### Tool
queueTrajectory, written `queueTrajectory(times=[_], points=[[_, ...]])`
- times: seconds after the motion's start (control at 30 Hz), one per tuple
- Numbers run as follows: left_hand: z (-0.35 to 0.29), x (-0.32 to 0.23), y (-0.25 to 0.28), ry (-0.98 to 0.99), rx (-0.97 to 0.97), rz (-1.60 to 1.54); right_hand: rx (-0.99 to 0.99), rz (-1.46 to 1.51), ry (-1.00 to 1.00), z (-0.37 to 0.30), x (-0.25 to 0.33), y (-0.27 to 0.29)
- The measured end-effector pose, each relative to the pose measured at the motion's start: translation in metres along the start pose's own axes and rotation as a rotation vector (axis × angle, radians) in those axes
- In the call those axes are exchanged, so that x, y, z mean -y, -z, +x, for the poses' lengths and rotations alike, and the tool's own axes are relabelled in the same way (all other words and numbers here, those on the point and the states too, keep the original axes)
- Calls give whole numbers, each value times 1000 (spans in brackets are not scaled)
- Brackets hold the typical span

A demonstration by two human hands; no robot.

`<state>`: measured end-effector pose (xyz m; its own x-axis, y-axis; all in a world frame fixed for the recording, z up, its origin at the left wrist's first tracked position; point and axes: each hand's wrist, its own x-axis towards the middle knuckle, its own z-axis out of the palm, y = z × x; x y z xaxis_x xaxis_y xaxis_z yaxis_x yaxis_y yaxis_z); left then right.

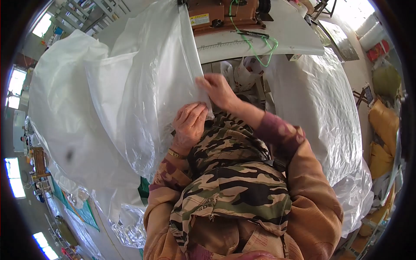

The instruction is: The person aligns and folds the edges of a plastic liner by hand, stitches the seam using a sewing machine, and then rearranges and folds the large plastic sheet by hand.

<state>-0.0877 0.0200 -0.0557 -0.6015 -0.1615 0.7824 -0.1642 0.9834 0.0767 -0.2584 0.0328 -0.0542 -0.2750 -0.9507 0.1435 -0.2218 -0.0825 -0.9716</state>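
A large sheet of white and clear plastic film [160,78] hangs over the left side of the worktable and down beside my lap. My left hand [189,123] is closed with its fingertips pinched on the film's right edge, near its lower corner. A little above and to the right, my right hand [219,92] pinches the same edge between thumb and fingers. The upper end of that edge runs up to a brown machine [223,15], which looks like a sewing machine. How many layers lie between my fingers cannot be made out.
On the white worktable [294,32], a black slim tool [253,34] lies by a loose green cord [272,52]. To my right is a big pile of white plastic film [318,112]. White bags [248,73] sit beneath the table, and yellow-brown sacks [383,125] stand at far right.
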Motion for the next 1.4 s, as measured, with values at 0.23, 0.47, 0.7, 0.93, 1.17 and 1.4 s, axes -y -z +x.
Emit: queueTrajectory(times=[0.23,0.47,0.7,0.93,1.17,1.4], points=[[-2,7,-15,78,155,-68,-288,-386,263,141,14,18],[1,31,-28,148,182,-108,-278,-261,298,164,6,25],[33,69,-30,135,189,-46,-292,-190,259,172,8,24],[81,108,-41,13,116,60,-306,-129,235,172,4,25],[128,144,-52,-24,15,131,-289,21,295,172,4,27],[170,174,-65,0,-137,163,-394,113,350,159,15,29]])
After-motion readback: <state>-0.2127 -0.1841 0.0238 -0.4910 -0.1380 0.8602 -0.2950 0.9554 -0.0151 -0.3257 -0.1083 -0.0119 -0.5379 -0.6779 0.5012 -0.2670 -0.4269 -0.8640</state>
